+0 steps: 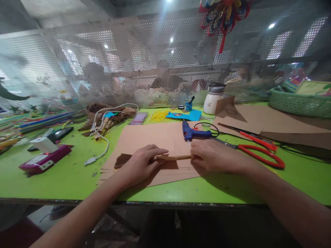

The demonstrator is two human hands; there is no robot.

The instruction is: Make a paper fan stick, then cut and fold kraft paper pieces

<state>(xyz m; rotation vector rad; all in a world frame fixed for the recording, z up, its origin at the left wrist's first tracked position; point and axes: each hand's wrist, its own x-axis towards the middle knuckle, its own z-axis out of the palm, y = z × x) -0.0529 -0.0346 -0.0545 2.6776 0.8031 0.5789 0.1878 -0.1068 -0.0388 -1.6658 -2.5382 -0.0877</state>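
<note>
A narrow folded strip of brown paper (178,157) is stretched between my two hands, just above a stack of brown paper sheets (155,135). Its left end is pinched by my left hand (147,160), and its right end by my closed right hand (210,156). Beside my left wrist lies a pleated piece of brown paper (122,160). A blue hot glue gun (196,133) rests on the sheets just beyond my right hand. Large scissors with red handles (266,156) lie to the right, partly behind my right forearm.
On the green table (85,184) at left are a purple power strip (48,158) and a white cable (106,148). Brown paper bundles (111,119), yellow shreds (159,115) and a white jug (210,102) stand farther back. At right are large brown sheets (274,120) and a green basket (300,102).
</note>
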